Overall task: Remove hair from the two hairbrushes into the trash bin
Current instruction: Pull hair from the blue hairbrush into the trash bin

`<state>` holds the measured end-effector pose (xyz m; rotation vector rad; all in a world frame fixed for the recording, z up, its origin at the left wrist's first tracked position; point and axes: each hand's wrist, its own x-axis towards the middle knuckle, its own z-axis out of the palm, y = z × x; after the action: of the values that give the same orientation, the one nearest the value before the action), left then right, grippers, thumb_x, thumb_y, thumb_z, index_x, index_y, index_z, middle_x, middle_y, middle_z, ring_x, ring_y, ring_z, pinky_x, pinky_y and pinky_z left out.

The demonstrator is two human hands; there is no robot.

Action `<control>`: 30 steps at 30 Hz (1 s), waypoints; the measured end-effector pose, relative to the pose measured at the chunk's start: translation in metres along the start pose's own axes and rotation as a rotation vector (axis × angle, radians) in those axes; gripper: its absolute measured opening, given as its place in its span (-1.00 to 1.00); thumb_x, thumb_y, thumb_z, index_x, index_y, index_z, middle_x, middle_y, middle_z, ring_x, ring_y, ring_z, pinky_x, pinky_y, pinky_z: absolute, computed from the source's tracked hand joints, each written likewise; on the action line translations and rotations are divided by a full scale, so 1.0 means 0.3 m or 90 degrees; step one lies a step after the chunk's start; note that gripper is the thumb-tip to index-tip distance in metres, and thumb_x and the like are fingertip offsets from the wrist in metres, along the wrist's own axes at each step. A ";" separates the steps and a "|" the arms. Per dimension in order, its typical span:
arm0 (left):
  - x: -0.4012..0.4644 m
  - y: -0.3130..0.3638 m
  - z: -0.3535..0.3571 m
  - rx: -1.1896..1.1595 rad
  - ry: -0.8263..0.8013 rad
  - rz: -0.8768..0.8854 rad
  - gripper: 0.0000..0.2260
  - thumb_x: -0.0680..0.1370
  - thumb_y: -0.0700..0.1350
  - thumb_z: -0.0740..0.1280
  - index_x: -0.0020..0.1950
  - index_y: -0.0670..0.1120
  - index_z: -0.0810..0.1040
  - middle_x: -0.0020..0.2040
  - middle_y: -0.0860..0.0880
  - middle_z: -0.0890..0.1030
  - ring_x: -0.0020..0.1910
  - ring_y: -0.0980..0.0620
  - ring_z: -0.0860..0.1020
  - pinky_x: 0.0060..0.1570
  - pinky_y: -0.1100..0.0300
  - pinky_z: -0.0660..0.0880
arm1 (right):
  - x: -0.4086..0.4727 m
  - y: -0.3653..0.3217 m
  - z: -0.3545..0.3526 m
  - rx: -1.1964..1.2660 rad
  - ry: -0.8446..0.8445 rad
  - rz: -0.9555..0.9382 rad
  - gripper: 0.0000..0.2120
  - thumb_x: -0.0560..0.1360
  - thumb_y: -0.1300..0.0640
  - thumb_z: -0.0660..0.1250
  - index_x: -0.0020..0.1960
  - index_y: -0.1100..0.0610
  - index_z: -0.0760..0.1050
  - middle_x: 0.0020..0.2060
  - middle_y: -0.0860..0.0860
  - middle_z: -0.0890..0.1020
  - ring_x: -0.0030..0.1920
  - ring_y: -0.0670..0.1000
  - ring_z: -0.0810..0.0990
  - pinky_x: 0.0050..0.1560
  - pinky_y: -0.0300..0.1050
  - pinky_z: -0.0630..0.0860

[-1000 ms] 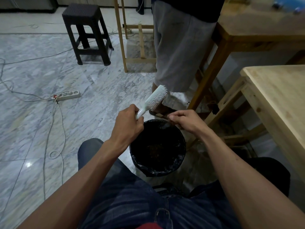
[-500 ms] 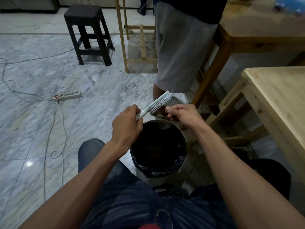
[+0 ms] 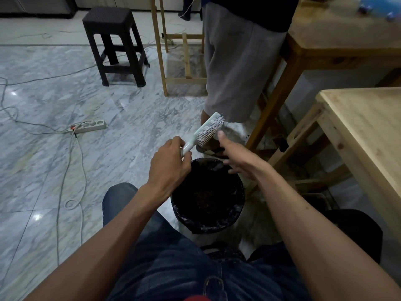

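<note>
A: Nearest the camera — the seated person's knees in dark jeans, with the trash bin (image 3: pixel 207 196) on the floor between them. Black liner; dark matter inside, too dim to identify.

B: Why there?

A: Likely so anything pulled loose drops straight in. Both hands work above its far rim.

B: Left hand?

A: Left hand (image 3: pixel 168 164) — grip closed on the handle of the hairbrush (image 3: pixel 206 132). The head angles up and away, bristles facing the right hand, which presents the working face to it.

B: Right hand?

A: Right hand (image 3: pixel 237 156) — grip wide, fingers spread, holding nothing I can see. Thumb tip just beside the bristles. Reads as reaching in for a pull. Hair on the bristles: cannot tell.

B: Second brush?

A: Not in view. The worktop (image 3: pixel 366 131) at right shows bare wood.

B: Farther out?

A: A standing person's legs just beyond the brush; a power strip (image 3: pixel 90 126) with cables on the marble floor; a dark stool (image 3: pixel 115 43) farthest back.
</note>
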<state>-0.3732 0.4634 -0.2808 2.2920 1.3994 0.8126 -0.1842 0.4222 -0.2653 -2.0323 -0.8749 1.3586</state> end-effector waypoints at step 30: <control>0.005 0.033 -0.005 -0.093 -0.149 -0.007 -0.68 0.47 -0.16 0.37 0.21 -0.14 0.48 -0.15 -0.04 0.57 -0.27 -0.03 0.52 -0.32 0.13 0.45 | 0.019 0.017 -0.032 0.194 -0.076 -0.227 -0.75 0.55 0.03 0.48 0.11 0.19 0.67 -0.06 0.04 0.77 -0.08 -0.02 0.74 0.06 -0.12 0.63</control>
<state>-0.3668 0.4602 -0.2739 2.1860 1.2076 0.5981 -0.1725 0.4226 -0.2690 -1.4982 -0.9619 1.3257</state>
